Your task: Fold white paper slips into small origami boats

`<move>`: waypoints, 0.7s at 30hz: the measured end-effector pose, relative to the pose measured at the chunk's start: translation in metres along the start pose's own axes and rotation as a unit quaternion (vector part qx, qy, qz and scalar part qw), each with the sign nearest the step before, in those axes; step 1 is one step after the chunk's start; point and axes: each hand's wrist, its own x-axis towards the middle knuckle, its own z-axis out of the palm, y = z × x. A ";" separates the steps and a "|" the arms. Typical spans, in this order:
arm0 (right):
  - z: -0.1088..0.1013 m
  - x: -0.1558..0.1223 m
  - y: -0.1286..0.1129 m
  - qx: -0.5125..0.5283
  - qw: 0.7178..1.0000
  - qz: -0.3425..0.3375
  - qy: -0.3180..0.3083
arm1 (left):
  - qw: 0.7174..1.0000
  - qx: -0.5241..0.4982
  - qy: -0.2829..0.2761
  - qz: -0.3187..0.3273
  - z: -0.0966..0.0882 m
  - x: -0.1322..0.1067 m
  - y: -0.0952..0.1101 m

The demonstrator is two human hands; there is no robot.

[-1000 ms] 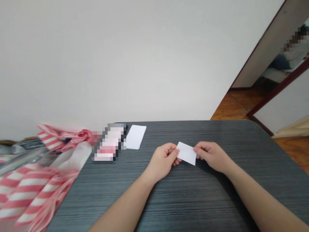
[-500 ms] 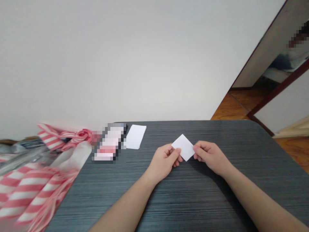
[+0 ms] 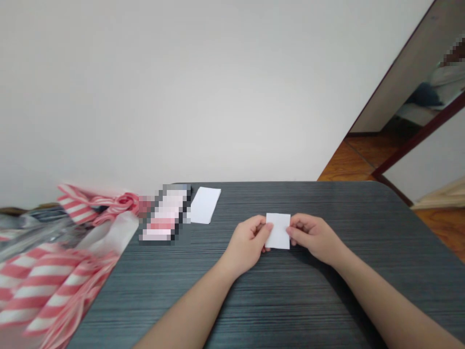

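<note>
Between my two hands is a small white square of paper [image 3: 279, 231], its edges now roughly upright and level. My left hand [image 3: 250, 241] pinches its left edge, thumb in front and fingers curled behind. The thumb and fingers of my right hand [image 3: 313, 236] close on its right edge. The paper is held above the dark table [image 3: 247, 310]; whether it has folds or layers I cannot tell. The fingertips behind it are partly hidden.
A stack of white paper [image 3: 205, 205] lies at the back left of the table, beside a pixelated phone-like object [image 3: 165, 213]. Red-and-white striped cloth [image 3: 47, 286] is heaped left of the table. A white wall [image 3: 232, 97] stands behind, with wooden floor [image 3: 336, 160] to the right.
The paper square has turned from standing on a corner to lying square between my hands. My fingers have shifted slightly along its edges, and both hands keep hold of it.
</note>
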 end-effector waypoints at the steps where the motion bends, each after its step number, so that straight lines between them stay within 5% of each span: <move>1: 0.000 0.000 0.000 0.003 1.000 0.002 -0.002 | 1.000 -0.003 0.000 -0.007 0.000 0.000 0.000; 21: 0.002 0.001 0.005 0.120 0.993 0.003 0.003 | 0.997 -0.076 0.032 -0.001 0.001 0.001 0.000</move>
